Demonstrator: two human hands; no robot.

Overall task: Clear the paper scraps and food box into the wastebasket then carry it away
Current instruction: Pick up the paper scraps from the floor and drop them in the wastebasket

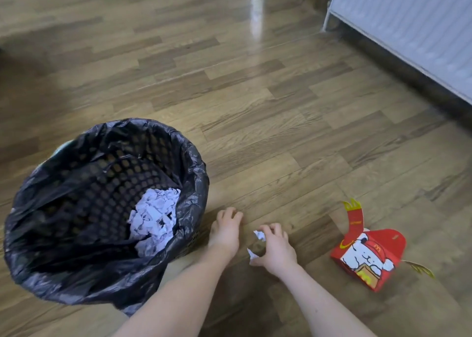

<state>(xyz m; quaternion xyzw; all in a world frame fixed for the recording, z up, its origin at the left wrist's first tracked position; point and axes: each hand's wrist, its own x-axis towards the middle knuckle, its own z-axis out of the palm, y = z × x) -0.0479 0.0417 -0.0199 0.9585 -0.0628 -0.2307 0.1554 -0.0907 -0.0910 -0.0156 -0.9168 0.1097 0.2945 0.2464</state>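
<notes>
A black mesh wastebasket (194,163) lined with a black bag stands on the floor at the left, with a heap of white paper scraps (153,219) inside. Just right of its rim, my left hand (224,232) rests on the floor, fingers spread, holding nothing. My right hand (275,249) is beside it, fingers curled around small white paper scraps (258,235) on the floor; another scrap (251,253) pokes out by my thumb. A red food box (370,255) with a cartoon dog lies tipped on the floor to the right.
The wooden plank floor (255,94) stretches ahead of me. A white ribbed panel (408,24), perhaps furniture or a radiator, runs along the upper right with a dark gap beneath it.
</notes>
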